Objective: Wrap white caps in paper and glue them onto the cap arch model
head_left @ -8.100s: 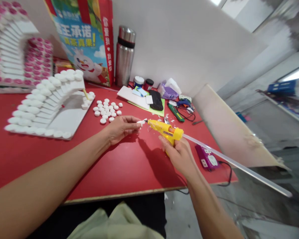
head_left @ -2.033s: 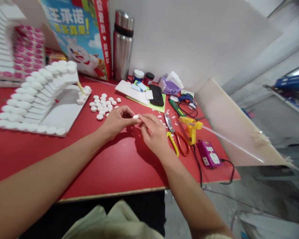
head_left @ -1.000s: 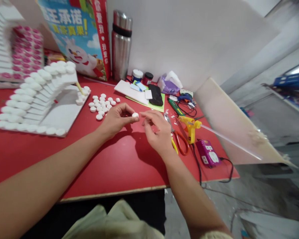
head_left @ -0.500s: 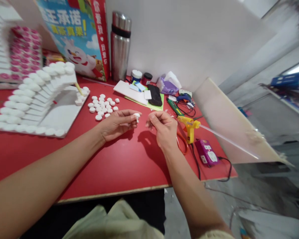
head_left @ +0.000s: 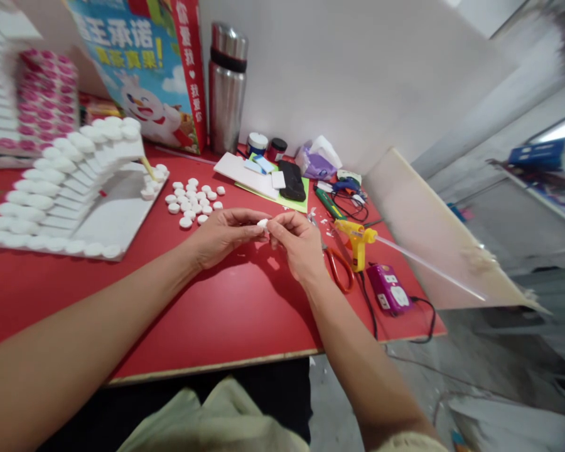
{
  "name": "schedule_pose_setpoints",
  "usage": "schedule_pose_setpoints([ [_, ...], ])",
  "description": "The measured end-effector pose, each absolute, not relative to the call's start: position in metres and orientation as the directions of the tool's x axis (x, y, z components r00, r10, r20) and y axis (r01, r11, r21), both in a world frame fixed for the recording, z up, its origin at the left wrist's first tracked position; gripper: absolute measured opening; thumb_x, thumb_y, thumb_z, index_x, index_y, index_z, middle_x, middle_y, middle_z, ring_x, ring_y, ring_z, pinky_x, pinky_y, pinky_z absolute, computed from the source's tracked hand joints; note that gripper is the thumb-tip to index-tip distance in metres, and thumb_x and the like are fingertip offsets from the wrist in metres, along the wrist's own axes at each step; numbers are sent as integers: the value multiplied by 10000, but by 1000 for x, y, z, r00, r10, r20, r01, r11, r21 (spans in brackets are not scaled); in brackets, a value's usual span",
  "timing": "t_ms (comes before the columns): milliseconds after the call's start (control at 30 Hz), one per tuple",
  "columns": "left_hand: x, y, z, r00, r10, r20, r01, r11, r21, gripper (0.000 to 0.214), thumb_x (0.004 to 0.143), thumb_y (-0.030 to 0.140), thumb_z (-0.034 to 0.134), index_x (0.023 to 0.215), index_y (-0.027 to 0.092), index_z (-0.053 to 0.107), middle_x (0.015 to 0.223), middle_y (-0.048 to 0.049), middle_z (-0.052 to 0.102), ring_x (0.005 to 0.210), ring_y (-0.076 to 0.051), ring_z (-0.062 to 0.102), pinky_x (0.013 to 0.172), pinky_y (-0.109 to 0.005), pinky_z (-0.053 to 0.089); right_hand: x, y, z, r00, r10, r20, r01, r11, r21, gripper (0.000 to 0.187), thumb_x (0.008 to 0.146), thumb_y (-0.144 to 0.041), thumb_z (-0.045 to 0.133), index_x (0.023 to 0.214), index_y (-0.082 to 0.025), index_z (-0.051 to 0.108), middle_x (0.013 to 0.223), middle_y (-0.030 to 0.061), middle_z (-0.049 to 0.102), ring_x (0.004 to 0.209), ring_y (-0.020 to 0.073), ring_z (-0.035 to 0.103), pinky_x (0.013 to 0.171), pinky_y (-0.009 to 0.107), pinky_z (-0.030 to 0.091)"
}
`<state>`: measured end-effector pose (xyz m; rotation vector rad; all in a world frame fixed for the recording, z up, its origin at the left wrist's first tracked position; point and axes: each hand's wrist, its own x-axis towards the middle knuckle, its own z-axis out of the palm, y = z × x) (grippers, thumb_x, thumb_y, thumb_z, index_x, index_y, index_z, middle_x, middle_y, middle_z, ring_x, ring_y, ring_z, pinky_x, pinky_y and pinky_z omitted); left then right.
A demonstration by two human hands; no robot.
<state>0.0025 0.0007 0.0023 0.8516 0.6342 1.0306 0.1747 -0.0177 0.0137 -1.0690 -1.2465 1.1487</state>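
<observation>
My left hand [head_left: 223, 233] pinches a small white foam disc [head_left: 262, 223] just above the red table [head_left: 179, 295]. My right hand [head_left: 299, 242] meets it from the right, its fingertips closed on the same disc. A pile of several loose white discs [head_left: 192, 202] lies just beyond my left hand. The yellow glue gun [head_left: 356, 238] stands on the table to the right of my right hand, a long clear glue stick [head_left: 428, 267] trailing from its back. Red-handled scissors [head_left: 335, 271] lie partly hidden behind my right hand.
A white stepped foam model [head_left: 70, 188] edged with discs sits at the left, with a pink-dotted one [head_left: 32, 107] behind it. A steel flask [head_left: 226, 88], printed carton [head_left: 145, 69], small jars, foam scraps and a purple power strip [head_left: 390, 295] crowd the back and right edge.
The right hand put down the glue gun seconds ago. In the last half second it moved left again and closed its fingertips on the disc held by the left hand.
</observation>
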Motion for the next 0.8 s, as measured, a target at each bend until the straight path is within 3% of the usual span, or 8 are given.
schedule_pose_setpoints([
  [167, 4, 1, -2, 382, 922, -64, -480, 257, 839, 335, 614, 253, 972, 907, 162, 837, 857, -65, 798, 739, -160, 732, 857, -351, 598, 172, -19, 16, -18, 985, 171, 44, 171, -984, 254, 812, -387, 810, 815, -205, 634, 625, -58, 627, 541, 96, 563, 569, 245, 462],
  [300, 2, 2, -1, 347, 936, -51, -457, 217, 863, 335, 629, 270, 963, 922, 176, 832, 897, -61, 793, 807, -175, 731, 873, -351, 591, 172, -21, 17, -34, 983, 179, 114, 182, -977, 244, 814, -370, 801, 830, -209, 618, 649, -60, 615, 562, 96, 549, 570, 246, 447],
  [467, -3, 5, 4, 182, 967, 176, -155, -149, 977, 282, 725, 297, 883, 977, 187, 818, 959, -61, 749, 881, -180, 685, 840, -312, 566, 178, -18, 18, -20, 984, 174, 57, 175, -983, 354, 689, -347, 890, 874, -220, 616, 748, -60, 634, 601, 93, 540, 569, 241, 464],
  [567, -4, 5, 5, 176, 931, 318, 28, -328, 944, 251, 780, 301, 815, 1005, 190, 813, 977, -67, 699, 908, -185, 657, 831, -304, 555, 184, -15, 19, 9, 989, 148, -1, 148, -989, 303, 731, -368, 865, 854, -214, 635, 663, -59, 630, 560, 97, 536, 563, 246, 469],
  [800, -2, 4, 1, 255, 893, 369, 38, -391, 920, 327, 829, 289, 770, 1144, 205, 797, 1015, -63, 667, 910, -162, 642, 828, -288, 537, 192, -11, 19, 94, 986, 136, -88, 144, -986, 289, 769, -409, 842, 722, -199, 648, 636, -28, 673, 498, 85, 545, 511, 231, 450],
])
